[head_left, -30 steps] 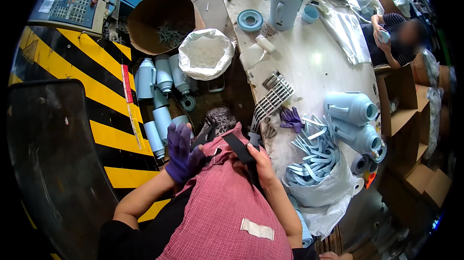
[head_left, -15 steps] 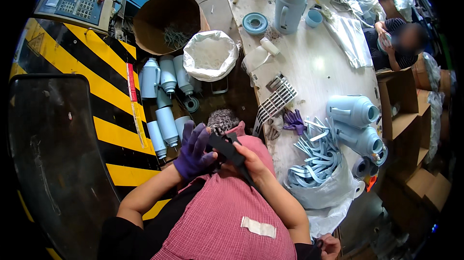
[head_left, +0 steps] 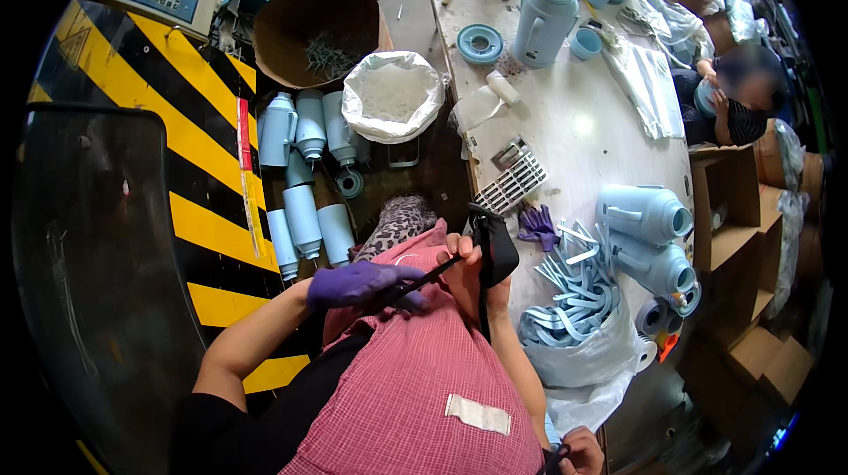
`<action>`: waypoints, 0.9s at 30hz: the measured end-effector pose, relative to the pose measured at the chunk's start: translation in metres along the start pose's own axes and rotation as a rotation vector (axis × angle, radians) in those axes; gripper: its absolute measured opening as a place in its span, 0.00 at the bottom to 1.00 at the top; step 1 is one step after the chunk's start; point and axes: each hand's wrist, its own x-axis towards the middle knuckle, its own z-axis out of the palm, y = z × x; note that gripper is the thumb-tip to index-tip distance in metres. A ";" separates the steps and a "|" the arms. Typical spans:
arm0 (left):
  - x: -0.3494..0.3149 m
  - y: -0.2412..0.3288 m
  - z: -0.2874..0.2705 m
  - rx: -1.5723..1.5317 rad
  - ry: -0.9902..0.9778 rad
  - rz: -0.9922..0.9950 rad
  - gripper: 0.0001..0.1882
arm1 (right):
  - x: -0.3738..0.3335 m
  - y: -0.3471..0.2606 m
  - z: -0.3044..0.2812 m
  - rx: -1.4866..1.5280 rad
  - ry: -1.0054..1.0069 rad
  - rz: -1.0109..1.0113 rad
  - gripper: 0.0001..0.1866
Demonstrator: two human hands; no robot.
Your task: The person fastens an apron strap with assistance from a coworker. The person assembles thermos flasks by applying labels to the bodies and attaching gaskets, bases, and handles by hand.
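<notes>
Black strap (head_left: 424, 279) betw. gloved left hand (head_left: 362, 285) & bare right hand (head_left: 468, 263), seemingly pinched.

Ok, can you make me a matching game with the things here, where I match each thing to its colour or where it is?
Things:
1. left hand
2. right hand
3. white bag
4. cardboard barrel

Descriptions:
A. on the floor, open and pale inside
B. bare, holding a black strap
C. brown, with thin metal bits at the bottom
D. in a purple glove

Pairs: 1-D, 2-B, 3-A, 4-C
</notes>
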 end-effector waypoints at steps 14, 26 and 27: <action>0.063 0.021 0.001 -0.128 -0.055 0.088 0.14 | -0.038 -0.116 0.045 -1.300 0.501 0.194 0.14; 0.102 0.055 0.050 -0.013 0.193 0.067 0.13 | -0.069 -0.116 0.015 -0.670 0.341 -0.034 0.16; 0.104 0.053 0.053 -0.081 0.206 0.100 0.13 | -0.071 -0.114 0.017 -0.659 0.341 -0.036 0.16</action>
